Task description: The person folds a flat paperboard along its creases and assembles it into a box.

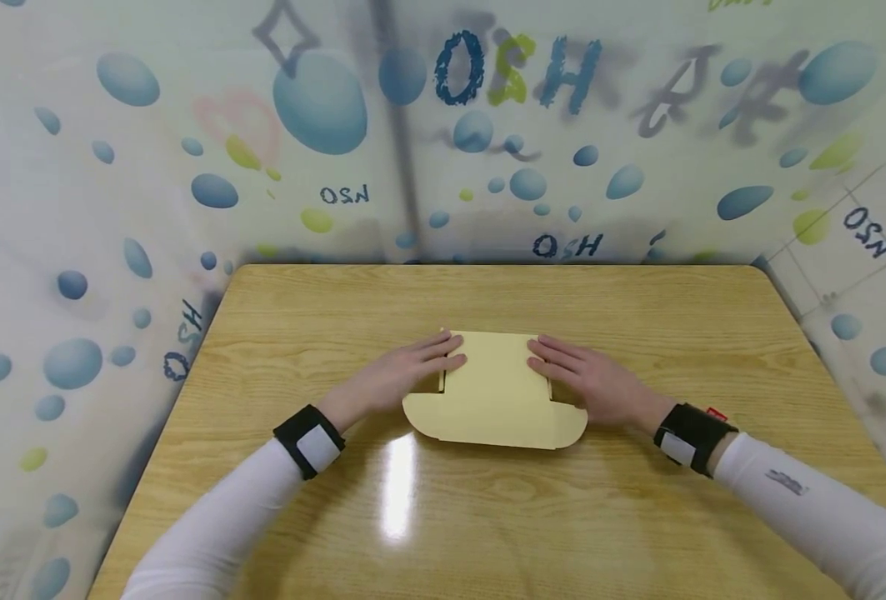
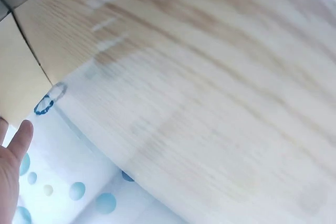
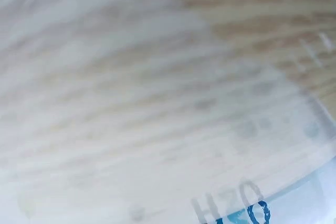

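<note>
A pale yellow cardboard piece (image 1: 497, 387) lies on the wooden table, with a narrower upper panel and a wide lower flap whose ends are rounded. My left hand (image 1: 393, 375) rests on its left edge, fingers stretched over the upper panel. On the opposite edge, the fingers of my right hand (image 1: 600, 379) lie extended across the panel in the same way. Both thumbs are hard to make out. In the left wrist view, part of the left hand (image 2: 10, 166) shows beside a pale panel (image 2: 16, 72). The right wrist view shows no hand.
The wooden table (image 1: 503, 525) has a glossy surface with a bright reflection in front of the cardboard. Behind and beside it stands a wall covering (image 1: 427, 183) printed with blue and green drops and letters. Black straps with white patches circle both wrists.
</note>
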Demonstrator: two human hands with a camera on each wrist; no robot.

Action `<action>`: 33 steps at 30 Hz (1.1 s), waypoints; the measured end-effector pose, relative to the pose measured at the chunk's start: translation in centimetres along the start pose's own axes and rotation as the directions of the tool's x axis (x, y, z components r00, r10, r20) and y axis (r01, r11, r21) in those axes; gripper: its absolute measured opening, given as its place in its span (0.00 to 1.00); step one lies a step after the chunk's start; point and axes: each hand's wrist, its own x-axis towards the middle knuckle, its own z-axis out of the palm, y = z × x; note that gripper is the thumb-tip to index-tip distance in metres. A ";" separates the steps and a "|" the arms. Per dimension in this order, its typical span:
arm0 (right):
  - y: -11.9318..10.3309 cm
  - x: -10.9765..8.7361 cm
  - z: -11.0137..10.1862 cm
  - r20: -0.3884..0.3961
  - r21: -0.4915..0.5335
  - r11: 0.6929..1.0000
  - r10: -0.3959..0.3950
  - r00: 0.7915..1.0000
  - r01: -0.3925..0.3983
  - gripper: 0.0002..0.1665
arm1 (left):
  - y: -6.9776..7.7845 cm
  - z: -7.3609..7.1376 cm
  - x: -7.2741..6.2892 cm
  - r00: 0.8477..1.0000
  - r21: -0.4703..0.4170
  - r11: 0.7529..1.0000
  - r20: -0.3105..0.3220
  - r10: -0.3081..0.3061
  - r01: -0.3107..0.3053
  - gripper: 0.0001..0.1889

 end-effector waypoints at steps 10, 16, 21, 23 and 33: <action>0.0 -0.3 -0.2 -0.013 -0.109 0.991 -0.083 0.996 0.081 0.58 | -0.3 0.7 0.1 0.993 0.185 0.980 -0.073 0.090 -0.075 0.32; 0.0 -0.3 -0.3 -0.023 -0.113 0.990 -0.092 0.995 0.089 0.58 | -0.4 0.8 -0.1 0.996 0.229 0.971 -0.039 0.080 -0.069 0.31; -0.1 -0.2 -0.3 -0.022 -0.117 0.989 -0.092 0.995 0.089 0.54 | -0.5 0.7 -0.5 0.999 0.258 0.965 -0.008 0.044 -0.041 0.34; -0.1 -0.2 -0.3 -0.020 -0.116 0.989 -0.094 0.995 0.091 0.54 | -0.7 0.6 -0.7 0.999 0.264 0.964 -0.012 0.042 -0.037 0.34; -0.1 -0.5 -0.4 0.020 -0.111 0.991 -0.072 0.997 0.074 0.64 | -1.0 0.8 -1.0 0.996 0.234 0.971 -0.066 0.064 -0.047 0.34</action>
